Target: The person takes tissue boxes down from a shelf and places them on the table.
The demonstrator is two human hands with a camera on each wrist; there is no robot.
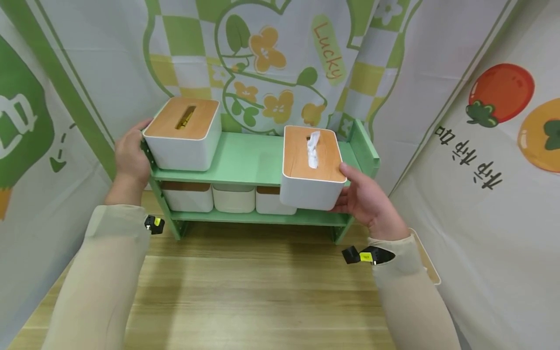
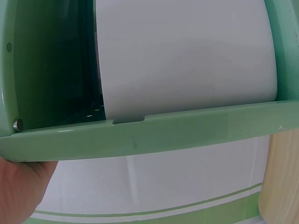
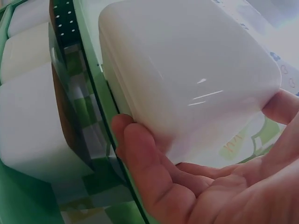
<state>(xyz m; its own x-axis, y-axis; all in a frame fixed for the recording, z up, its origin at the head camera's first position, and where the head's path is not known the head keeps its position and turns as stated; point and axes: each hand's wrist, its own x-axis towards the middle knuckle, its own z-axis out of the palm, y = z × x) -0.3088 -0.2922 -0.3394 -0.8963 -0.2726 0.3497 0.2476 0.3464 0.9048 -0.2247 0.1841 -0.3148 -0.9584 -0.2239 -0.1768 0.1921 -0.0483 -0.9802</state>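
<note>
My right hand (image 1: 367, 199) grips a white tissue box (image 1: 308, 192) with a wood-look lid by its right side, thumb near the top rim and fingers below. White tissue (image 1: 312, 150) pokes from its slot. The box is tilted over the front edge of a green two-tier shelf (image 1: 245, 153). My left hand (image 1: 132, 154) holds the shelf's left end panel, its fingertips hidden; in the left wrist view it lies under the panel's green edge (image 2: 140, 137). Just inside that panel stands a larger tissue box (image 1: 181, 150) with something yellow in its slot.
On the lower tier sit a white box (image 1: 190, 200), a cream bin (image 1: 234, 200) and another white box (image 1: 273, 203). A wood-topped item (image 1: 425, 257) shows partly behind my right sleeve. Printed curtains (image 1: 271, 58) hang close behind and at both sides. The floor (image 1: 245, 291) is wood-patterned.
</note>
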